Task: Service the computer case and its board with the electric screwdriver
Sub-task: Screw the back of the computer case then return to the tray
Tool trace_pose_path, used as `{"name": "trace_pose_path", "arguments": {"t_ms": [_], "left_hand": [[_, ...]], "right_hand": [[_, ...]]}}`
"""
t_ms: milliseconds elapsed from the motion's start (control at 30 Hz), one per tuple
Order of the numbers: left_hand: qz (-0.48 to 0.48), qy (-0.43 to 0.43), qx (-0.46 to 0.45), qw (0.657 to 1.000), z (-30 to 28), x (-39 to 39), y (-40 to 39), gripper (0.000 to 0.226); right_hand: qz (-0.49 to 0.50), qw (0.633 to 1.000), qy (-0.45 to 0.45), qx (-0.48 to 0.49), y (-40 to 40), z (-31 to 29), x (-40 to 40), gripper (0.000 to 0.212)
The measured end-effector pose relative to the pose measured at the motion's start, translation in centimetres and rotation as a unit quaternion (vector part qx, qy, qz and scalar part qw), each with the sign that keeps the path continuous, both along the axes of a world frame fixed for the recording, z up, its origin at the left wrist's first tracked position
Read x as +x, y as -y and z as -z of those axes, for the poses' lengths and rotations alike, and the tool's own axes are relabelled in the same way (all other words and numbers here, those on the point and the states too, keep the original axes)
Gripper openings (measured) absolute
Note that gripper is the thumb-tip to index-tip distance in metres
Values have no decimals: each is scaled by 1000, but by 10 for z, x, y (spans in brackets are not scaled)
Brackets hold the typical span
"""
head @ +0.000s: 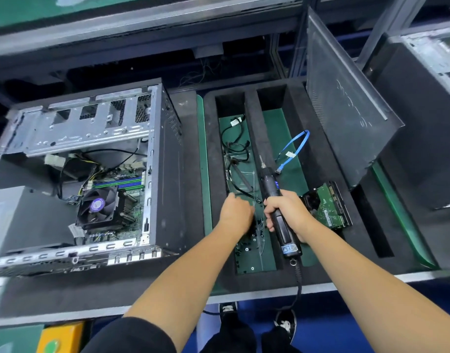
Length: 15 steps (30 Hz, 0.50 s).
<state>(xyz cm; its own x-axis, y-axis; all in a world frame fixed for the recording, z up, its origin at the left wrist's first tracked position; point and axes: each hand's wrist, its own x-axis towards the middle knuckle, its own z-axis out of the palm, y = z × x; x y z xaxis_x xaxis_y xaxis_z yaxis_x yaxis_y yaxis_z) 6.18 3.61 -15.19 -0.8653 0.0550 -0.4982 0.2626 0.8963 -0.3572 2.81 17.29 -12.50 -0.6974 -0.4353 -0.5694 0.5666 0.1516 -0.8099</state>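
Two hands were over the foam tray (320, 225) at the right of the counter (244, 294), well apart from the open computer case (91, 174) lying at the left with its board (132, 210) and cooler fan (97, 206) exposed. The right hand (286, 210) had its grip wrapped round the mid-body of the electric screwdriver (278, 207), bit pointing far, cord trailing near. The left hand (235, 212) reached into the left compartment among small black screws (255, 234); fingers curled downward, whether pinching one could not be told. Judged: driver rigid, moderately heavy, best held at mid-body for balance. Screws light, slippery, easily dropped; pinch by the head. Board fragile; touch edges only. Case stiff sheet metal, heavy, likely sharp-edged; grasp by the frame rails. A hard drive (329, 207) and blue cable (295, 149) lay in the right compartments.
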Motion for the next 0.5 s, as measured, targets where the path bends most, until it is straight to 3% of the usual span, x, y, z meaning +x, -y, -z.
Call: {"name": "trace_pose_path", "arguments": {"t_ms": [133, 300, 500], "left_hand": [[-39, 22, 41, 998, 6, 10, -16, 23], [-46, 49, -14, 998, 26, 28, -33, 48], [-151, 20, 40, 988, 28, 34, -41, 45]], "right_hand": [[5, 1000, 10, 3, 1, 1, -2, 30], [5, 1000, 5, 2, 2, 2, -1, 30], [-1, 1000, -12, 2, 1, 2, 0, 23]]}}
